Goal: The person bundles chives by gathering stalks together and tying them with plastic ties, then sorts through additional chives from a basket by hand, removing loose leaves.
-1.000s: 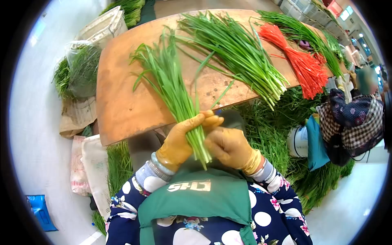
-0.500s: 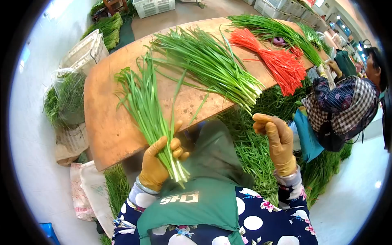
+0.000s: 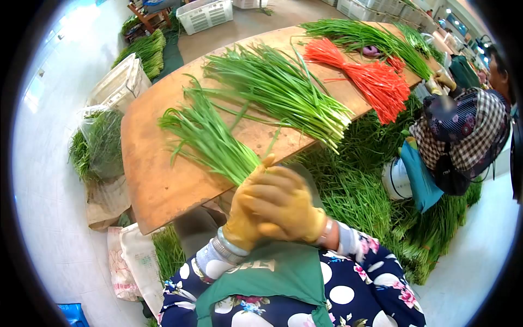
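A small bunch of garlic chives [image 3: 220, 144] runs from the table edge up to the left, its leafy tips over the wood and its stem ends hidden by my hands. My left hand [image 3: 239, 215], in a yellow glove, is closed around the stems. Across it lies my right hand [image 3: 286, 204], also gloved and smeared by motion; whether its fingers grip the stems or only press on them cannot be made out. Just beyond, a larger pile of garlic chives [image 3: 278, 90] rests on the wooden table [image 3: 155, 180].
Red ties [image 3: 370, 82] lie farther right, beside more chives [image 3: 365, 41]. A co-worker in a checked head covering [image 3: 463, 131] sits at the right. Heaped greens [image 3: 354, 191] fill the floor below the table. White crates [image 3: 120, 82] and a bag of greens [image 3: 101, 141] stand left.
My right hand has come left from beside the table edge onto my left hand and the stem ends. The held bunch has moved slightly right and leans more to the left.
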Motion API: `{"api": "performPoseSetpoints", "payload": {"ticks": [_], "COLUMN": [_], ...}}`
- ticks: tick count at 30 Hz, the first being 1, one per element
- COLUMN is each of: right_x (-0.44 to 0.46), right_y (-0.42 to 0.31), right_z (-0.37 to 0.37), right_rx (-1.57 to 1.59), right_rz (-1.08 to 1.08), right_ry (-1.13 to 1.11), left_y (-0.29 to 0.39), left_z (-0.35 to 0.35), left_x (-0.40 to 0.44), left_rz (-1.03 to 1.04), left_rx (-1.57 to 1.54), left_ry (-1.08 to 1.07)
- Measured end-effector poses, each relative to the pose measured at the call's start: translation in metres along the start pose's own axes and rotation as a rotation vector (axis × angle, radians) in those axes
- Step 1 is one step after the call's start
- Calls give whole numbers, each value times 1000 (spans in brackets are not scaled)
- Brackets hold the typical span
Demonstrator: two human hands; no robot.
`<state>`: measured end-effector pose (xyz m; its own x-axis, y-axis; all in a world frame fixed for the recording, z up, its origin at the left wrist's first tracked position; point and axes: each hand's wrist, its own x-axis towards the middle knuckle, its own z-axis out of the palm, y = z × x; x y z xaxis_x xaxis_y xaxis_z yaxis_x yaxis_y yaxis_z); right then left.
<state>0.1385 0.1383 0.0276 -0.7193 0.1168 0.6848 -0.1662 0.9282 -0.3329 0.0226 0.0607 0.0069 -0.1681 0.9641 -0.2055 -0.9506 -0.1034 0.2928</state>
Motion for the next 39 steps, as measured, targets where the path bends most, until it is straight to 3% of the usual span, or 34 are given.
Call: {"api": "performPoseSetpoints", "payload": {"ticks": [1,2,4,7,9,11,12,13,16,20,21,23,25,26,27,29,30,33,35,37,39], "right_x": [-2,-1,-5,-9,-14,-15,-17,-18,-18,4,12,14,5,-1,-1,7,3,-9,8,39,48], "right_y": [5,5,9,13,22,17,13,9,6,10,9,12,15,16,19,4,11,36,29,21,16], "right_z": [13,14,8,-20,-51,-69,-66,-63,-51,-8,5,17,18,8,0,-20,-22,-11,-4,2,25], "right_rx": [33,85,186,256,86,151,193,231,159,76,115,170,384,328,350,673,678,1026,1242,1160,1433], "right_rz": [9,29,34,46,95,274,314,349,138,36,93,134,122,151,194,633,624,1017,1119,996,903], "right_ry": [-25,-5,9,80,170,358,442,530,339,248,212,181,237,204,252,258,258,-183,-384,-650,-586], "left_y": [-4,-2,13,19,21,27,29,32,28,3,-4,0,12,15,15,14,14,11,7,8,11], "left_z": [15,12,-3,-23,-15,-2,-1,5,21,-1,-5,-5,-2,-25,-26,-23,-26,-35,-33,-24,-15], "left_x": [-6,-5,-6,-4,-4,0,4,7,16,15,7,2,0,1,-5,-11,-16,-33,-43,-55,-60], "left_rz": [126,126,-41,-72,-84,-8,22,35,54,-58,125,323,-33,-190,-180,-106,-122,-158,-156,-227,-263], "left_rx": [181,181,65,-20,-138,-184,-253,-298,-329,-360,20,413,-50,-239,-243,10,16,110,189,320,458], "left_ry": [49,44,77,43,105,192,48,65,117,-51,18,89,-77,-34,-19,104,118,64,-2,8,-37]}}
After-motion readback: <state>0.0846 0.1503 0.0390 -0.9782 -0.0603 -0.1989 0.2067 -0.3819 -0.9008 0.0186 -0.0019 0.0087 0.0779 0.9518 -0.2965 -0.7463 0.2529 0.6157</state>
